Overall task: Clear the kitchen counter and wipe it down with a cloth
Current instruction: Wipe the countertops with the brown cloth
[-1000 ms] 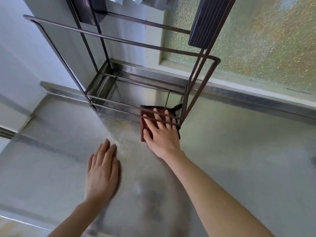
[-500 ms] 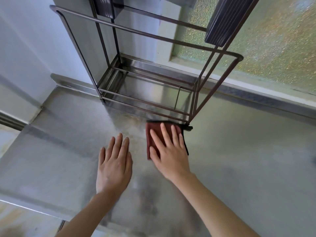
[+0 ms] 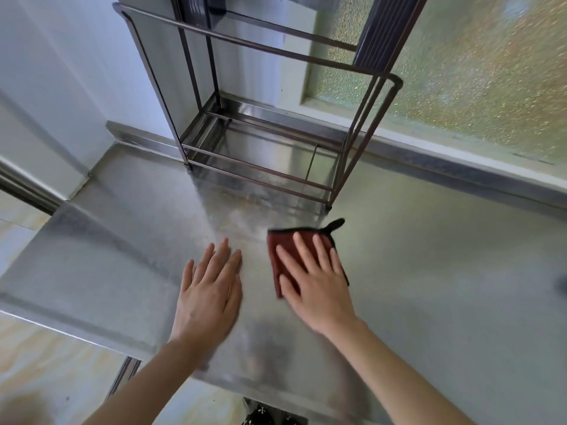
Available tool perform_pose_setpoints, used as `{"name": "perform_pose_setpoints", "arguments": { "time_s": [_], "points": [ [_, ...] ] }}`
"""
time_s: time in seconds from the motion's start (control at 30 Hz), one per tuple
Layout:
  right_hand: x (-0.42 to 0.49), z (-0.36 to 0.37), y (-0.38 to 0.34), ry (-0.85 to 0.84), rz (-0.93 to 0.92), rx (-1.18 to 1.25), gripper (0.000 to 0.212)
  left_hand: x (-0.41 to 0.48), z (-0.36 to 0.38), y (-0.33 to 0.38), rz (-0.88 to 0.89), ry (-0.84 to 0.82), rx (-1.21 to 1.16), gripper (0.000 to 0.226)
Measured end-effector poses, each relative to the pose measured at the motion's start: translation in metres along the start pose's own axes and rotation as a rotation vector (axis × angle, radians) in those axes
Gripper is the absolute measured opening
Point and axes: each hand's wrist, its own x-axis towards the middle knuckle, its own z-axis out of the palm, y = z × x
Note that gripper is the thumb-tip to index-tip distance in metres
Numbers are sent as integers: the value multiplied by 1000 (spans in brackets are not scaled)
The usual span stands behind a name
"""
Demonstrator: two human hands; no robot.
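Stainless steel counter [image 3: 429, 286] lies bare, so I judge I'm mid-wipe: my right hand [image 3: 313, 280], fingers spread, presses the dark red cloth [image 3: 283, 240] flat just before the empty wire rack [image 3: 260, 167]. My left hand [image 3: 211, 289] rests flat beside it, fingers loosely together; next calls for even pressure across the unwiped steel.

Premises: a domestic kitchen; evidence: brushed stainless-steel counter [image 3: 429, 271] with raised back lip; dark brown wire dish rack [image 3: 260, 167] standing on it; frosted pebbled-glass window [image 3: 475, 72] behind; pale marbled floor tiles [image 3: 46, 363] below.
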Motion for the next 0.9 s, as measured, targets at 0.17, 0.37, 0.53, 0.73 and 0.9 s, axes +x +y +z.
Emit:
{"name": "perform_pose_setpoints", "arguments": {
  "time_s": [0.17,0.37,0.53,0.73,0.9],
  "points": [
    [31,-2,1,-11,154,63,57,-23,9,4,-48,-21,27,61],
    [-66,4,-4,-48,-44,-13,55,-42,15,13,-103,-97,23,63],
    [-91,5,17,-42,277,19,57,-41,11,13,-93,-116,16,67],
    [-110,9,-44,-40,125,34,54,-39,11,12,-94,-141,46,53],
    [-126,6,-19,-119,158,11,57,-40,10,12,-91,-157,38,52]
  ]
}}
